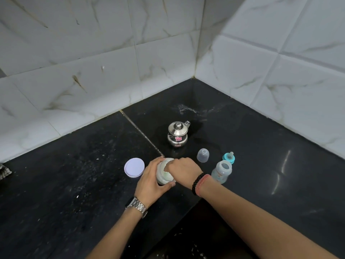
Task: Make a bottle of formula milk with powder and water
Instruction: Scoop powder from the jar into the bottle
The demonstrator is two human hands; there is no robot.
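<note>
A single head-worn wide-angle camera looks forward and steeply down from close above at the black table [261, 165], facing its tiled corner [194, 75].

Open powder jar [164, 173], uncapped bottle [221, 171] upright beside it.

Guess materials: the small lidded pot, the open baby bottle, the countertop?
Lidded pot: polished steel by the look, mirror-bright with sharp reflections.
Baby bottle: clear plastic, probably; translucent wall with a printed pattern.
Countertop: dark polished stone, likely granite; glossy, it reflects light streaks and has a visible seam.
</note>
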